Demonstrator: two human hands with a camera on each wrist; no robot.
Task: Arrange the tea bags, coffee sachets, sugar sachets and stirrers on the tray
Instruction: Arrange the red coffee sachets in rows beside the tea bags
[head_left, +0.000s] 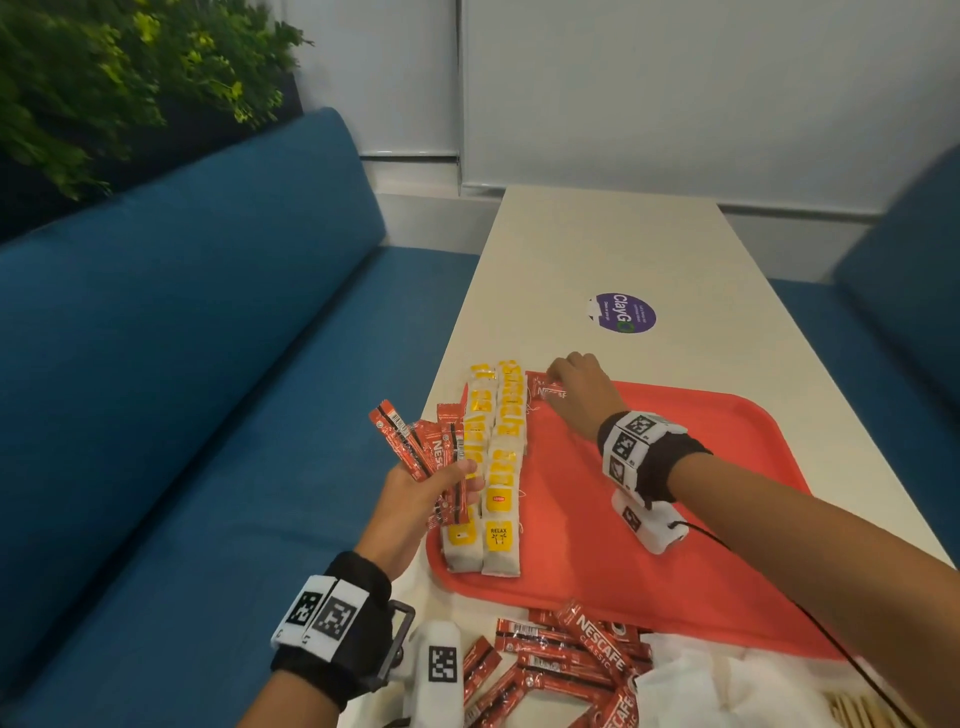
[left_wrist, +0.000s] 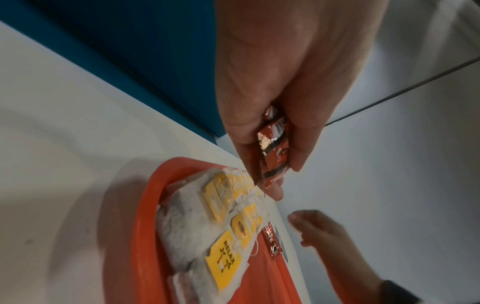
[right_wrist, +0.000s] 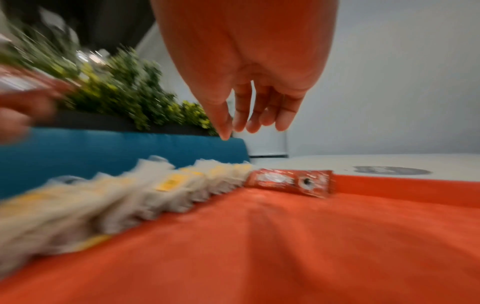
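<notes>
We have a white table between two blue benches, and on its near end a red tray. Along the tray's left edge lie two rows of tea bags, white pouches with yellow tags, overlapping from the near left corner up to the far left corner. Past the tray's near edge, on the table, a loose pile of coffee sachets waits, with white napkins beside it and stirrers at the near right corner.

We judge the coffee step has just begun. One sachet lies flat at the tray's far left corner, touching the end of the tea rows. Our right hand is over it; the wrist view shows the fingers loosely hanging and apart from the sachet, holding nothing. Our left hand hovers at the tray's left edge, fingers curled round a fanned bundle of red sachets.

Next, we think, the right hand should draw one sachet from the bundle and lay it beside the first, keeping a straight row and not nudging the tea bags. The sachets look slim, glossy and slippery.
</notes>
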